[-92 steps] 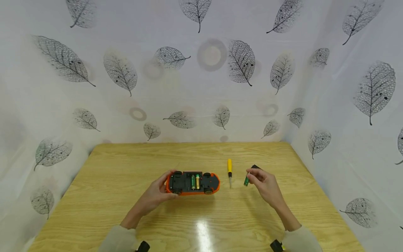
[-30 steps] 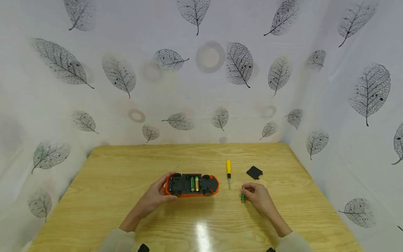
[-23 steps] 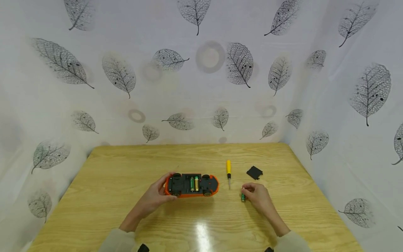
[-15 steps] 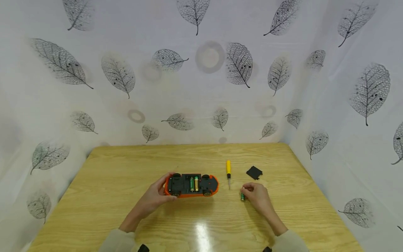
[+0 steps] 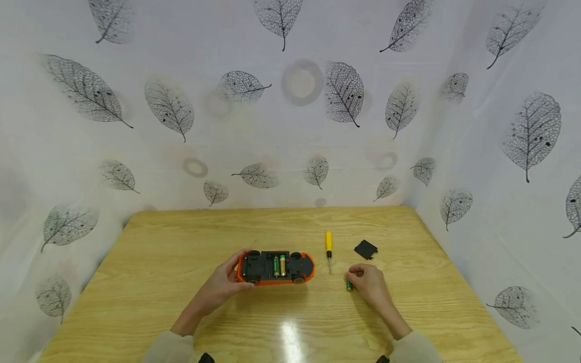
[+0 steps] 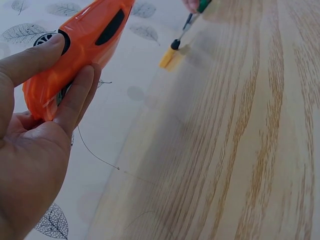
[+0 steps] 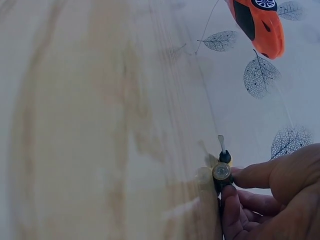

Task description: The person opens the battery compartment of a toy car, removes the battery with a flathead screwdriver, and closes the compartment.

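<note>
My left hand (image 5: 220, 285) grips the rear of an orange toy car (image 5: 258, 276), turned so that its black underside shows in the head view. Inside the car's uncovered battery compartment lie a green battery (image 5: 276, 266) and a green-and-gold battery (image 5: 283, 265), side by side. In the left wrist view the thumb lies along the orange body (image 6: 92, 32), fingers under it. To the right, my right hand (image 5: 369, 285) pinches another green battery (image 5: 349, 285) low at the tabletop. The right wrist view shows that battery's round metal end (image 7: 222, 171) between thumb and fingers.
A screwdriver (image 5: 329, 243) with a yellow handle lies between the car and the right hand, tip toward me. Beyond the right hand rests a black battery cover (image 5: 365, 249). The wooden table (image 5: 181, 237) ends at a leaf-patterned curtain (image 5: 272, 126).
Since about three seconds ago, my right hand has brought the battery nearer to me and down to the table, uncovering the black cover. During the last second both hands stay nearly still.
</note>
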`<act>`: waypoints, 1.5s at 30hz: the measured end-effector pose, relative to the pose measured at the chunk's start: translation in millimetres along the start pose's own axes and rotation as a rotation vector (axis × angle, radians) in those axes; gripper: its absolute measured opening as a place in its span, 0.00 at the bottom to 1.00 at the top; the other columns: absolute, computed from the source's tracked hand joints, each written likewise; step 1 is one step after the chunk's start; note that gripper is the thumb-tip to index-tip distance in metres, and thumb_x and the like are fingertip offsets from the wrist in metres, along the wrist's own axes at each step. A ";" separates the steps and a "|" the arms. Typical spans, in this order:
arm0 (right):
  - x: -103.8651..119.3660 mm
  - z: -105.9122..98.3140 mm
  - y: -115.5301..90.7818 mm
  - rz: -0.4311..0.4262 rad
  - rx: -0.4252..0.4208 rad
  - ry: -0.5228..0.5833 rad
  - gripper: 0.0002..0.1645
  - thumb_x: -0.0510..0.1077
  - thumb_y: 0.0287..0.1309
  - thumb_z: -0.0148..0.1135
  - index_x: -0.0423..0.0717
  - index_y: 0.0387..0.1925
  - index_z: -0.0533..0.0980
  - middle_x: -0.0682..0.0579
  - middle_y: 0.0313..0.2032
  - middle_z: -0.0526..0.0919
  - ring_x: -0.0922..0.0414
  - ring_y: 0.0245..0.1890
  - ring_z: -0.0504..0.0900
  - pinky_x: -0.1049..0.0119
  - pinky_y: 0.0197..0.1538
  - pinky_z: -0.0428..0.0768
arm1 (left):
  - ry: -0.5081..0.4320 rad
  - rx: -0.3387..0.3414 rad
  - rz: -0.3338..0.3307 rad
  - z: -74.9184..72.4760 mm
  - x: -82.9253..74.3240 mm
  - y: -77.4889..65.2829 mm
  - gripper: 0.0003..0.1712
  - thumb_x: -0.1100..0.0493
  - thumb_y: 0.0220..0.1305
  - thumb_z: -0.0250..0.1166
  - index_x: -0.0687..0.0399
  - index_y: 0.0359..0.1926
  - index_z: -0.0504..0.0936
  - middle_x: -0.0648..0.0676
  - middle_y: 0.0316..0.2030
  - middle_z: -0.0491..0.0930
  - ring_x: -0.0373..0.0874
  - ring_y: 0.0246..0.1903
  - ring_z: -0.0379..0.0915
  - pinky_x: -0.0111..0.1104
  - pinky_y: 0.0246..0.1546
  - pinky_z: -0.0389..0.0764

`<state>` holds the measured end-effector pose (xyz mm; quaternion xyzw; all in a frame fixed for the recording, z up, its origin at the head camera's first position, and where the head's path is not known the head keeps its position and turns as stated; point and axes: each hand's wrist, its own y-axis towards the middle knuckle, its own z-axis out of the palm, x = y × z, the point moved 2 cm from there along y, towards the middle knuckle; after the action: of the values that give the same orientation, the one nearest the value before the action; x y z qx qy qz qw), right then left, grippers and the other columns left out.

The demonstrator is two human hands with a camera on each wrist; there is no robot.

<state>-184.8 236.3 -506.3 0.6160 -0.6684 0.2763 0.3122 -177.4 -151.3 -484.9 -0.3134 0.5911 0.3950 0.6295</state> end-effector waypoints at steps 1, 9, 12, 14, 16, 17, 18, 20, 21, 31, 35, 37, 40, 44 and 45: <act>0.0 0.0 -0.3 0.000 0.000 0.001 0.11 0.37 0.64 0.70 0.30 0.42 0.85 0.49 0.31 0.88 0.56 0.30 0.85 0.66 0.30 0.83 | -0.002 0.001 0.001 0.0 0.1 0.0 0.54 0.73 0.63 0.70 0.67 0.81 0.47 0.74 0.78 0.40 0.52 0.67 0.69 0.36 0.54 0.83; -0.4 -0.2 -2.1 -0.007 -0.002 0.015 0.12 0.37 0.65 0.70 0.29 0.44 0.84 0.48 0.33 0.88 0.55 0.30 0.86 0.66 0.30 0.84 | -0.012 0.000 -0.003 0.0 1.6 0.0 0.54 0.73 0.63 0.71 0.67 0.81 0.47 0.74 0.78 0.40 0.50 0.66 0.71 0.36 0.54 0.83; -1.2 0.0 -2.7 -0.014 -0.013 0.004 0.12 0.37 0.64 0.70 0.29 0.43 0.85 0.48 0.33 0.88 0.55 0.31 0.86 0.65 0.31 0.84 | -0.020 0.011 -0.005 0.3 1.5 0.1 0.54 0.73 0.63 0.70 0.66 0.81 0.46 0.73 0.79 0.39 0.47 0.65 0.71 0.36 0.53 0.84; -0.8 -0.2 -3.0 -0.022 -0.021 0.000 0.12 0.37 0.63 0.70 0.30 0.43 0.85 0.48 0.33 0.88 0.55 0.32 0.86 0.65 0.32 0.84 | -0.016 0.015 -0.007 0.4 0.8 0.1 0.54 0.73 0.64 0.70 0.65 0.81 0.46 0.72 0.79 0.38 0.44 0.65 0.71 0.36 0.52 0.84; -0.2 -0.5 -3.4 -0.026 -0.026 -0.003 0.12 0.37 0.63 0.71 0.30 0.43 0.85 0.48 0.33 0.88 0.55 0.32 0.86 0.64 0.33 0.85 | -0.005 0.018 -0.006 0.5 0.0 -0.2 0.54 0.72 0.64 0.70 0.64 0.81 0.46 0.72 0.79 0.38 0.42 0.65 0.71 0.35 0.52 0.84; 0.2 -0.7 -3.7 -0.027 -0.026 -0.002 0.12 0.37 0.63 0.71 0.30 0.43 0.85 0.48 0.33 0.88 0.55 0.32 0.86 0.64 0.33 0.85 | -0.002 0.016 -0.007 0.6 -0.3 -0.3 0.54 0.72 0.64 0.70 0.64 0.81 0.46 0.72 0.79 0.38 0.42 0.65 0.71 0.35 0.52 0.84; 0.5 -0.9 -4.0 -0.028 -0.026 0.000 0.12 0.37 0.63 0.71 0.29 0.43 0.85 0.48 0.33 0.88 0.54 0.32 0.86 0.64 0.33 0.85 | 0.001 0.015 -0.008 0.7 -0.6 -0.4 0.54 0.72 0.64 0.70 0.64 0.81 0.46 0.72 0.79 0.38 0.42 0.65 0.70 0.35 0.52 0.84; 1.3 -1.4 -4.4 -0.027 -0.026 0.003 0.13 0.38 0.63 0.71 0.29 0.43 0.85 0.48 0.34 0.88 0.55 0.33 0.85 0.65 0.33 0.84 | 0.009 0.012 -0.009 0.9 -0.9 -0.6 0.54 0.72 0.64 0.70 0.65 0.81 0.47 0.72 0.79 0.38 0.44 0.66 0.70 0.35 0.52 0.84; 1.4 -1.5 -4.7 -0.023 -0.027 0.005 0.13 0.38 0.63 0.71 0.29 0.44 0.85 0.48 0.34 0.88 0.55 0.33 0.85 0.65 0.33 0.84 | 0.012 0.011 -0.010 1.0 -0.9 -0.7 0.54 0.71 0.64 0.70 0.65 0.81 0.47 0.71 0.79 0.38 0.45 0.67 0.69 0.35 0.52 0.84; -0.1 -2.0 -4.7 -0.023 -0.028 0.008 0.16 0.41 0.63 0.72 0.30 0.45 0.85 0.48 0.35 0.87 0.57 0.32 0.83 0.68 0.31 0.81 | 0.001 0.015 -0.013 1.1 0.2 -1.0 0.54 0.72 0.64 0.70 0.65 0.81 0.46 0.72 0.79 0.38 0.46 0.66 0.70 0.35 0.52 0.84; -1.3 -1.8 -4.6 -0.026 -0.032 0.002 0.16 0.40 0.63 0.73 0.30 0.44 0.85 0.48 0.35 0.87 0.57 0.32 0.83 0.68 0.32 0.81 | -0.001 0.022 -0.006 1.3 -0.1 -0.9 0.54 0.72 0.64 0.70 0.65 0.81 0.46 0.73 0.79 0.39 0.42 0.64 0.71 0.35 0.52 0.84; -1.3 -1.9 -4.6 -0.034 -0.033 0.002 0.16 0.41 0.63 0.72 0.30 0.44 0.85 0.48 0.35 0.87 0.57 0.32 0.83 0.68 0.32 0.81 | -0.004 0.024 -0.007 1.3 -0.1 -0.9 0.54 0.72 0.64 0.70 0.65 0.81 0.46 0.73 0.79 0.39 0.42 0.64 0.72 0.36 0.52 0.84; -2.1 -1.6 -4.3 -0.038 -0.033 0.009 0.16 0.40 0.63 0.72 0.29 0.45 0.85 0.47 0.35 0.87 0.58 0.31 0.83 0.68 0.31 0.81 | -0.009 0.024 -0.011 1.5 -0.3 -1.3 0.54 0.72 0.64 0.70 0.65 0.81 0.46 0.73 0.79 0.40 0.45 0.65 0.71 0.36 0.53 0.84; -2.9 0.3 -3.5 -0.024 -0.024 0.031 0.17 0.40 0.62 0.73 0.29 0.46 0.84 0.47 0.34 0.87 0.58 0.29 0.83 0.68 0.29 0.81 | -0.012 0.019 -0.016 1.8 -0.5 -1.9 0.54 0.72 0.64 0.70 0.65 0.81 0.45 0.73 0.79 0.40 0.50 0.67 0.69 0.36 0.53 0.84; -2.8 0.9 -3.3 -0.017 -0.018 0.037 0.18 0.41 0.62 0.73 0.29 0.47 0.84 0.47 0.34 0.87 0.58 0.29 0.83 0.68 0.29 0.81 | -0.010 0.018 -0.016 1.7 -0.5 -2.0 0.54 0.72 0.64 0.70 0.65 0.81 0.45 0.73 0.79 0.40 0.51 0.67 0.69 0.36 0.53 0.84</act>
<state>-181.5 237.1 -509.0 0.6137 -0.6597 0.2788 0.3323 -174.8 -150.9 -484.4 -0.3106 0.5890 0.3859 0.6385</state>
